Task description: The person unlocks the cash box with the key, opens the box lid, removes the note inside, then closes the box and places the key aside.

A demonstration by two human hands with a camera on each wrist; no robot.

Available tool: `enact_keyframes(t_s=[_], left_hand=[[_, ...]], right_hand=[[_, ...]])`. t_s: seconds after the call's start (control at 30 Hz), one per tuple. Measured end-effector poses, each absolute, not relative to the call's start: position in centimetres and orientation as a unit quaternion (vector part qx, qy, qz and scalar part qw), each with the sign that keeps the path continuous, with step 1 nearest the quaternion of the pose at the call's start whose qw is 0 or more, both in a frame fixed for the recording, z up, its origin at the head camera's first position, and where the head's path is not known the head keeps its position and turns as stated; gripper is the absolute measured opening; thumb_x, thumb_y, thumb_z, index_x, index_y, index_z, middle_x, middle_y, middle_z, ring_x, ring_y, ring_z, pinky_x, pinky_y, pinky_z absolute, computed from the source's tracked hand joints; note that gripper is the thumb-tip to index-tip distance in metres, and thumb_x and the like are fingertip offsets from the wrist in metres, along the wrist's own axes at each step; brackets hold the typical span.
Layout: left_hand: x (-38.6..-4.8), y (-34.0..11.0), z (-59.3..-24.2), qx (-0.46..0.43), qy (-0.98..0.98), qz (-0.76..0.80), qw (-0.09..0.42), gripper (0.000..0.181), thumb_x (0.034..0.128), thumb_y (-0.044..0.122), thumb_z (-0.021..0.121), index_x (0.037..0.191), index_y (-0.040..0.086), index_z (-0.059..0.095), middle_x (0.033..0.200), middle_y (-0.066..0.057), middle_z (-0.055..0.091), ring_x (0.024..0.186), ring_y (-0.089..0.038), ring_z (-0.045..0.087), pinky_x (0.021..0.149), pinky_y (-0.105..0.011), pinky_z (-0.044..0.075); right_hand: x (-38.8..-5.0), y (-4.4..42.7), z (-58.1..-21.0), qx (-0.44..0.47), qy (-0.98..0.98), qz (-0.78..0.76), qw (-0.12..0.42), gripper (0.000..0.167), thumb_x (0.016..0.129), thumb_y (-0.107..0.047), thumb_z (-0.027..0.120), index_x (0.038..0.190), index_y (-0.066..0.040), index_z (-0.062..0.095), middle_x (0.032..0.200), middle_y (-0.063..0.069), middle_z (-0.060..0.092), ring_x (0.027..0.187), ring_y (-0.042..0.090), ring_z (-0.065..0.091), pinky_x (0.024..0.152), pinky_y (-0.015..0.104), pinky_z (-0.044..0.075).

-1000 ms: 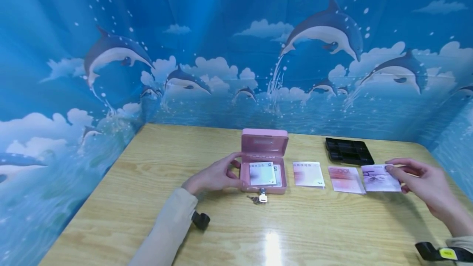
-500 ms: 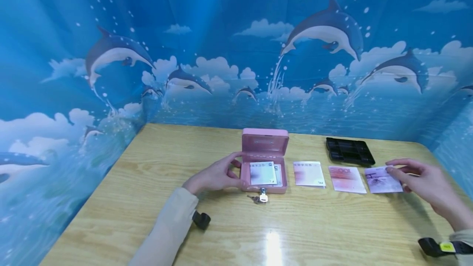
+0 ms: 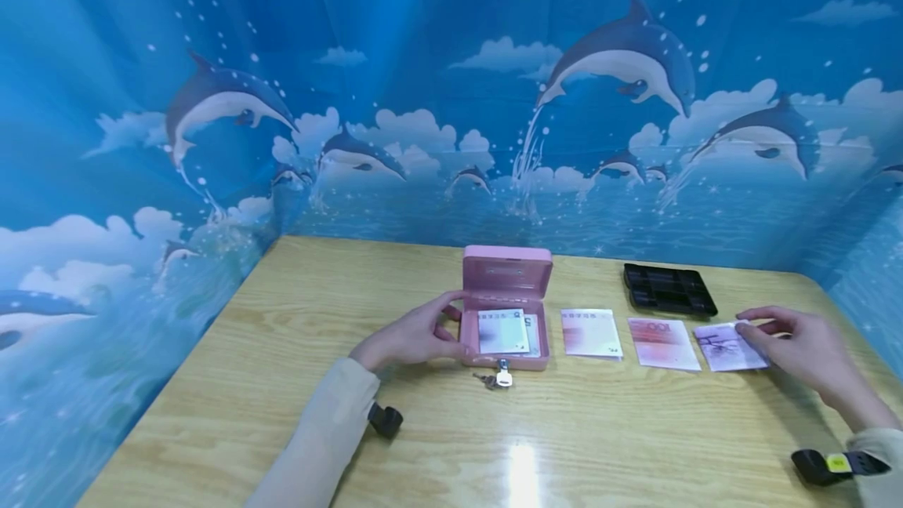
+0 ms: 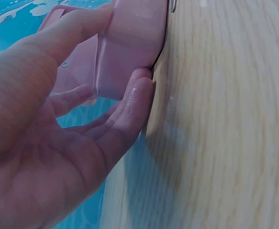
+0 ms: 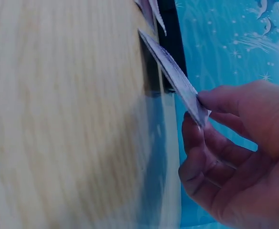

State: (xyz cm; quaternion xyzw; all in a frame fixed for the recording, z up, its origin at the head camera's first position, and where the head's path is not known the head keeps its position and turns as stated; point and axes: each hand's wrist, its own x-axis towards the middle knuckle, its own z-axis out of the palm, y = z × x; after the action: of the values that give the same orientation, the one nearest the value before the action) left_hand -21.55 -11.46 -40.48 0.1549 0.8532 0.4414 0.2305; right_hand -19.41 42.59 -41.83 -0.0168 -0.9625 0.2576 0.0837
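Observation:
A pink cash box (image 3: 539, 306) stands with its lid raised, and folded banknotes (image 3: 502, 332) lie inside it. My left hand (image 3: 412, 332) grips the box at its left side, thumb toward the front; the left wrist view shows the fingertips against the box wall close to the table. Far to the right, my right hand (image 3: 811, 351) pinches a folded purple banknote (image 3: 730, 347) between thumb and fingers. In the right wrist view that purple banknote (image 5: 173, 74) tilts, its far edge close to the wooden top. A red folded banknote (image 3: 663, 343) lies just left of it.
A pale folded banknote (image 3: 591, 332) lies between the box and the red one. Behind them is a black compartment tray (image 3: 670, 288). Keys (image 3: 502, 376) hang at the box's front lock. A dolphin-printed curtain (image 3: 423, 100) borders the wooden table (image 3: 600, 437).
My right hand has shifted the purple banknote slightly right and lowered it toward the table, away from the red one. The left hand and the cash box have stayed put.

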Motion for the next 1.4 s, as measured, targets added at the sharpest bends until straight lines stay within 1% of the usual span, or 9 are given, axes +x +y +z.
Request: enact_keyframes(t_s=[0.1, 0.27, 0.4, 0.6, 0.83, 1.0, 1.23, 1.33, 1.4], left_hand=[[-21.5, -11.5, -40.5, 0.155, 0.853, 0.442, 0.230, 0.094, 0.0829, 0.040, 0.085, 0.159, 0.038, 0.030, 0.143, -0.004, 0.055, 0.111, -0.018, 0.067, 0.099, -0.042, 0.057], [-21.6, -11.5, -40.6, 0.157, 0.852, 0.443, 0.229, 0.093, 0.0832, 0.040, 0.085, 0.159, 0.038, 0.031, 0.143, -0.005, 0.055, 0.110, -0.017, 0.067, 0.099, -0.042, 0.056], [-21.6, -11.5, -40.6, 0.159, 0.853, 0.442, 0.229, 0.093, 0.0834, 0.040, 0.085, 0.159, 0.038, 0.031, 0.143, -0.005, 0.055, 0.110, -0.018, 0.067, 0.098, -0.042, 0.057], [-21.6, -11.4, -40.5, 0.155, 0.855, 0.438, 0.230, 0.094, 0.0833, 0.039, 0.085, 0.159, 0.037, 0.030, 0.141, -0.004, 0.056, 0.108, -0.017, 0.067, 0.096, -0.040, 0.057], [-21.7, -11.3, -40.3, 0.155, 0.857, 0.433, 0.232, 0.097, 0.0811, 0.041, 0.087, 0.160, 0.035, 0.029, 0.139, -0.003, 0.056, 0.104, -0.015, 0.066, 0.098, -0.040, 0.056], [-21.8, -11.3, -40.4, 0.168, 0.850, 0.441, 0.235, 0.099, 0.0813, 0.035, 0.088, 0.161, 0.033, 0.028, 0.141, -0.005, 0.056, 0.103, -0.015, 0.068, 0.099, -0.040, 0.056], [-21.9, -11.4, -40.4, 0.179, 0.846, 0.443, 0.236, 0.101, 0.0810, 0.028, 0.088, 0.161, 0.030, 0.027, 0.141, -0.007, 0.055, 0.102, -0.015, 0.069, 0.096, -0.038, 0.058], [-21.9, -11.4, -40.4, 0.179, 0.846, 0.443, 0.235, 0.099, 0.0815, 0.025, 0.088, 0.161, 0.030, 0.028, 0.141, -0.007, 0.055, 0.102, -0.015, 0.069, 0.096, -0.038, 0.058], [-21.9, -11.4, -40.4, 0.180, 0.846, 0.443, 0.234, 0.099, 0.0816, 0.024, 0.088, 0.161, 0.030, 0.029, 0.141, -0.007, 0.055, 0.103, -0.015, 0.069, 0.096, -0.038, 0.058]], right_hand=[[-19.5, 42.8, -42.0, -0.017, -0.967, 0.240, 0.084, 0.034, 0.097, -0.027, 0.069, 0.114, 0.002, 0.071, 0.096, 0.027, 0.074, 0.071, -0.012, 0.048, 0.054, 0.021, 0.040], [-19.7, 42.8, -42.1, -0.023, -0.974, 0.212, 0.078, 0.035, 0.097, -0.029, 0.069, 0.112, 0.003, 0.071, 0.090, 0.024, 0.074, 0.074, 0.010, 0.059, 0.055, 0.022, 0.037], [-19.8, 42.9, -42.2, -0.032, -0.976, 0.205, 0.071, 0.038, 0.097, -0.031, 0.069, 0.113, 0.004, 0.070, 0.088, 0.024, 0.073, 0.074, 0.016, 0.062, 0.056, 0.022, 0.037], [-19.7, 43.2, -41.9, -0.042, -0.976, 0.206, 0.057, 0.043, 0.098, -0.034, 0.066, 0.116, 0.005, 0.069, 0.093, 0.027, 0.073, 0.078, 0.023, 0.064, 0.059, 0.024, 0.038], [-19.7, 43.3, -41.9, -0.057, -0.978, 0.196, 0.051, 0.043, 0.098, -0.035, 0.065, 0.113, 0.005, 0.069, 0.093, 0.027, 0.072, 0.077, 0.025, 0.064, 0.059, 0.025, 0.038], [-19.6, 43.3, -41.9, -0.074, -0.978, 0.189, 0.043, 0.041, 0.098, -0.034, 0.063, 0.112, 0.004, 0.070, 0.093, 0.026, 0.072, 0.076, 0.024, 0.062, 0.057, 0.025, 0.037], [-19.1, 42.2, -41.0, -0.060, -0.977, 0.189, 0.082, 0.038, 0.099, -0.032, 0.063, 0.111, 0.002, 0.071, 0.095, 0.028, 0.072, 0.077, 0.028, 0.065, 0.058, 0.026, 0.039], [-19.0, 41.1, -40.6, -0.052, -0.975, 0.195, 0.095, 0.037, 0.099, -0.033, 0.063, 0.114, 0.000, 0.071, 0.098, 0.027, 0.073, 0.076, 0.021, 0.064, 0.057, 0.025, 0.040], [-18.9, 40.3, -40.3, -0.037, -0.972, 0.206, 0.104, 0.037, 0.100, -0.034, 0.064, 0.115, -0.001, 0.071, 0.100, 0.026, 0.073, 0.074, 0.010, 0.061, 0.057, 0.023, 0.041]])
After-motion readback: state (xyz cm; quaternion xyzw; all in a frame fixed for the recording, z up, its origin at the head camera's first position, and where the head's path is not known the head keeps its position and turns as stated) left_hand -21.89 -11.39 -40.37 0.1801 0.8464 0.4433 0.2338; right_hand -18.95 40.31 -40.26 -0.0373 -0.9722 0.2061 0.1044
